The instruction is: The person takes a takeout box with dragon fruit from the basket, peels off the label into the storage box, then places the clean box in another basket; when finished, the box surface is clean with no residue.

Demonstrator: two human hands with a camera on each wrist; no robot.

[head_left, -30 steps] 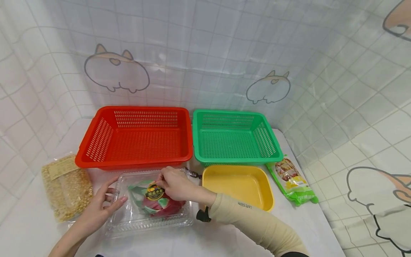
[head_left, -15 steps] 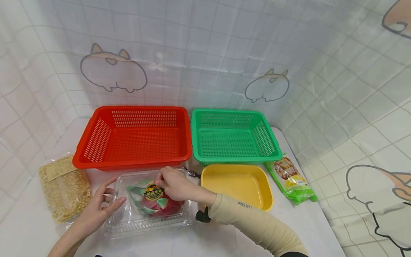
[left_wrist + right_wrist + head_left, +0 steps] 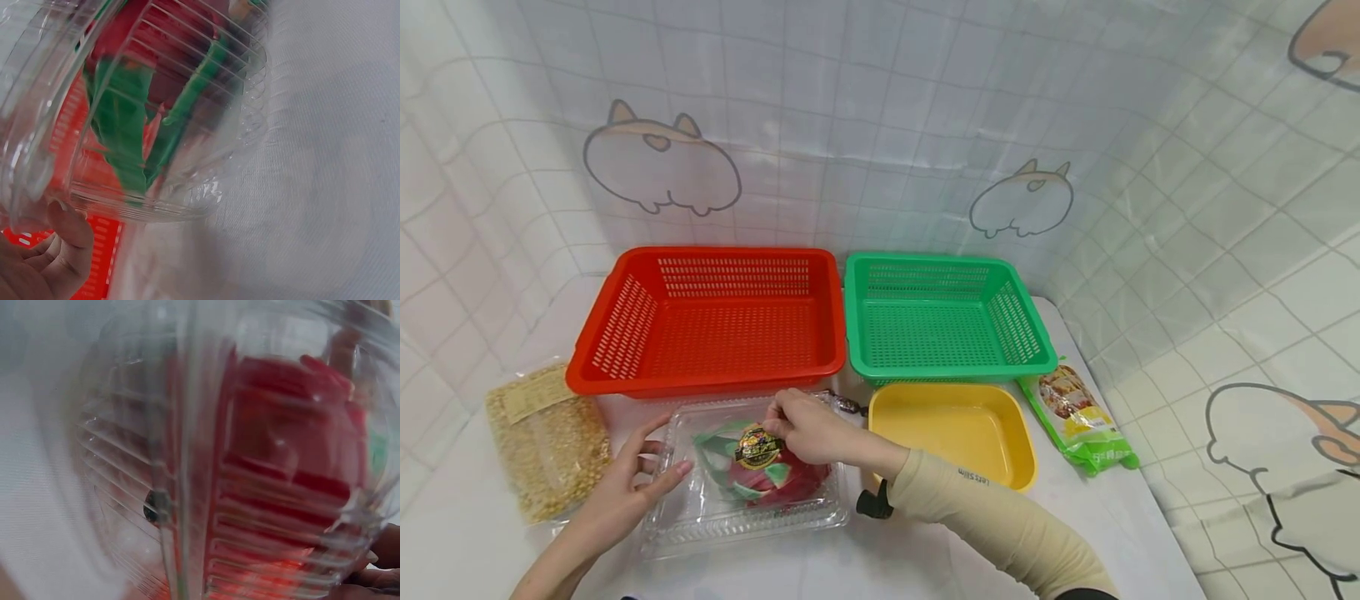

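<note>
A lidded clear plastic box (image 3: 715,525) lies in front of the red basket, with a red dragon fruit (image 3: 790,479) with green leafy scales inside. On its lid is a black and gold sticker (image 3: 757,447). My left hand (image 3: 625,487) holds the box at its left side, thumb over the lid and fingers along the edge. Curled over the lid, my right hand (image 3: 812,429) pinches at the sticker's upper right edge; its fingertips are partly hidden. In the left wrist view a bent finger (image 3: 72,234) sits under the box rim. The dragon fruit (image 3: 281,425) fills much of the right wrist view.
Behind the box stand a red basket (image 3: 835,333) and a green basket (image 3: 951,371). A yellow tub (image 3: 955,437) is to the right, beside a green food packet (image 3: 1082,417). At the left lies a bag of yellow kernels (image 3: 550,450). A small dark-wrapped item (image 3: 847,405) lies between box and tub.
The head view has shifted slightly, so everything sits a little further left. Both hands keep their places on the box; the sticker shows more glare now.
</note>
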